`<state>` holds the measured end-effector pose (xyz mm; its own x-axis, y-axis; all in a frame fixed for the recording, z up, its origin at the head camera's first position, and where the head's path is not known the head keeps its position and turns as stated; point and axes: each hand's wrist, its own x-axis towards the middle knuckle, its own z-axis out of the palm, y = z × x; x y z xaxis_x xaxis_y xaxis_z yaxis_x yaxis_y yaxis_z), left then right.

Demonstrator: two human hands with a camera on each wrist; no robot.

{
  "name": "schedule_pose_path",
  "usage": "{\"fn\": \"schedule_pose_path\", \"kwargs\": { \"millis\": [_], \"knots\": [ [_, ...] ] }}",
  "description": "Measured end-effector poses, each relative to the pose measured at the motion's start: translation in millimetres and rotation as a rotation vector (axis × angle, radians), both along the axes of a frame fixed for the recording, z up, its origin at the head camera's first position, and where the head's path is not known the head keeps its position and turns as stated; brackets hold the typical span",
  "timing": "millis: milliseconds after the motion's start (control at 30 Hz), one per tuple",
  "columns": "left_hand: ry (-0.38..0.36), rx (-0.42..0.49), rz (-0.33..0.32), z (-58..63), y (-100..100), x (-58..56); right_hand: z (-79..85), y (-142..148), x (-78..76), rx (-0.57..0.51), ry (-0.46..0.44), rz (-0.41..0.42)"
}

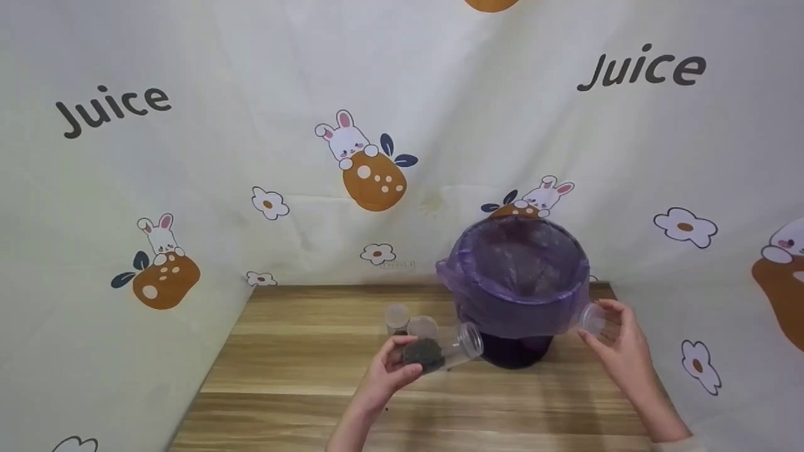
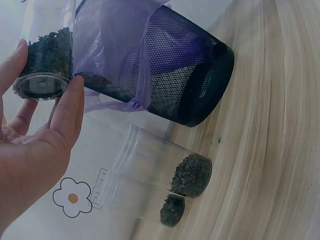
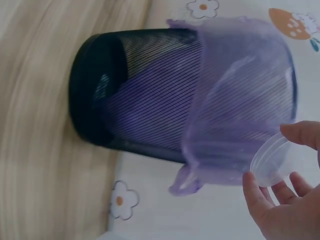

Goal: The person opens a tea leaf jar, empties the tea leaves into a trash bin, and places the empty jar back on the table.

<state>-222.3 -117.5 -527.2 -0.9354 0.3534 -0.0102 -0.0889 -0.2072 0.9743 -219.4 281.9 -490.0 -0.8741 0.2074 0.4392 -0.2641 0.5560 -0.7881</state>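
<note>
My left hand [image 1: 388, 376] grips a clear plastic jar [image 2: 47, 55] round its base. Dark, dried leaf-like bits [image 1: 424, 354] lie in its bottom end, and the jar is tilted with its uncovered mouth toward the bin. Between thumb and fingertips, my right hand [image 1: 622, 345] pinches a clear round lid [image 3: 272, 159] beside the bin's right side. The black mesh trash bin [image 2: 172, 65] stands between the hands, lined with a purple plastic bag [image 1: 518, 307] folded over its rim.
Behind the left hand, two more clear jars, a larger one [image 2: 192, 175] and a smaller one [image 2: 172, 210], stand on the wooden table [image 1: 301, 351] with dark bits at the bottom. A printed cloth [image 1: 282, 125] hangs behind and at both sides. Tiny dark specks dot the tabletop.
</note>
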Motion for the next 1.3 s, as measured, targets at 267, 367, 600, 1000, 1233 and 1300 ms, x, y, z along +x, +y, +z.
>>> {"fn": "schedule_pose_path", "kwargs": {
  "millis": [267,367,600,1000,1233,1300],
  "knots": [
    [-0.015,-0.012,0.011,1.5,-1,-1.0,-35.2,15,-7.3,0.136,-0.042,-0.014],
    [-0.013,-0.014,0.012,1.4,0,-0.8,-48.3,17,-8.2,0.203,-0.052,-0.015],
    [-0.006,-0.016,0.006,1.2,1,-0.3,-72.5,21,-10.2,0.209,-0.130,0.041],
    [-0.014,0.001,-0.011,0.4,1,0.2,-111.4,28,-14.3,0.340,-0.272,0.086],
    [-0.011,0.001,-0.005,-0.2,1,-0.6,-121.0,27,-15.2,0.339,-0.407,0.145],
    [-0.012,0.002,-0.007,-1.6,1,0.2,-123.3,25,-13.9,0.353,-0.429,0.149]
  ]
}}
